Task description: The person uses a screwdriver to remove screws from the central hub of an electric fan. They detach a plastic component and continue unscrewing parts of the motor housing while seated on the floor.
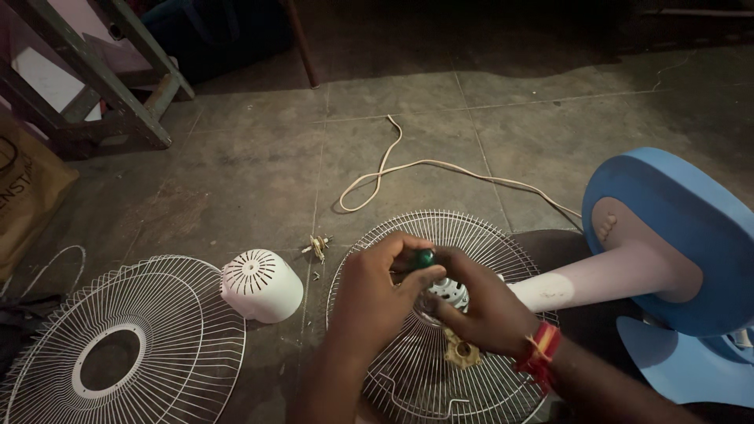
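A pedestal fan lies on its side on the tiled floor, its white stem running right to a blue round base. Its rear wire grille faces up, with the motor hub at the middle. My left hand grips a green-handled screwdriver over the hub. My right hand, with a red and yellow thread at the wrist, rests on the hub beside it. A brass-coloured part lies on the grille just below my right hand.
A loose front grille lies at the left, a white motor cover beside it. Small metal parts sit on the floor. A white cord snakes away behind. A green wooden frame and a brown bag stand far left.
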